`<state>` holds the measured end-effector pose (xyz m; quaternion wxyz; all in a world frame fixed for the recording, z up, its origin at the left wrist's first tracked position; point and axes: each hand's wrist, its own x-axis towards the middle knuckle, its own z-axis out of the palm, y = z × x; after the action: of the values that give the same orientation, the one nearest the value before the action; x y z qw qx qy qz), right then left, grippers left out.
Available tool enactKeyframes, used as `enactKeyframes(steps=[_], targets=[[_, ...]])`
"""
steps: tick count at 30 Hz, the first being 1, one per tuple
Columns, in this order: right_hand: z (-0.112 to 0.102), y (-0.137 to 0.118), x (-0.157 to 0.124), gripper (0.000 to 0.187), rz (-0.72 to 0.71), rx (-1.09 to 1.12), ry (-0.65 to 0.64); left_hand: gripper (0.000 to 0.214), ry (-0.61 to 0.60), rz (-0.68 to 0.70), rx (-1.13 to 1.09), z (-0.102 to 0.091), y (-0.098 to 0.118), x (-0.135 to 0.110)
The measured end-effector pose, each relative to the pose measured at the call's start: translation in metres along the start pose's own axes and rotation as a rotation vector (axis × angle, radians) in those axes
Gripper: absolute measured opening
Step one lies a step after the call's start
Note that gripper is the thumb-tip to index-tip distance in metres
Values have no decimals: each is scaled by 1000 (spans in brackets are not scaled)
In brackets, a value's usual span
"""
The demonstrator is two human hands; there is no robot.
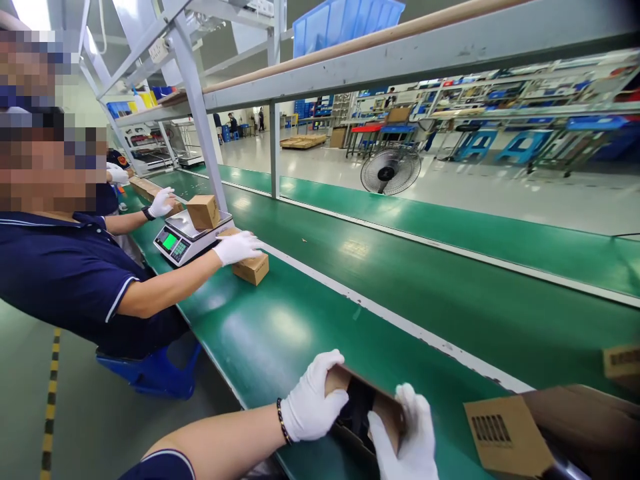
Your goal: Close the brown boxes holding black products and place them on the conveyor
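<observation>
Open cardboard box (386,408) clamped end to end between left hand (313,400) and right hand (405,437); barcoded carton (505,437) just right of grip, green belt (310,313) beneath.

No legible text anywhere - just barcodes on the cardboard flap (493,430) and the carton (623,361) at the right edge; scale display (170,241) glows green, digits unreadable.

Left hand (313,400) and right hand (407,437), gloved, curl close together.
</observation>
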<state>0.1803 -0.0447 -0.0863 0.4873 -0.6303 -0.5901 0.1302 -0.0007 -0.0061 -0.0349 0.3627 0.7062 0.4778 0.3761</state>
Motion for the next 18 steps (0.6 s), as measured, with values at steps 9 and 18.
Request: enactKeyframes(steps=[9,18], targets=[[-39,1,18,80,-748,-411,-262,66,-357,431,410,-34,7,17],[-40,-6,18,50,-686,-151,-245,51,-386,522,433,-43,14,23]])
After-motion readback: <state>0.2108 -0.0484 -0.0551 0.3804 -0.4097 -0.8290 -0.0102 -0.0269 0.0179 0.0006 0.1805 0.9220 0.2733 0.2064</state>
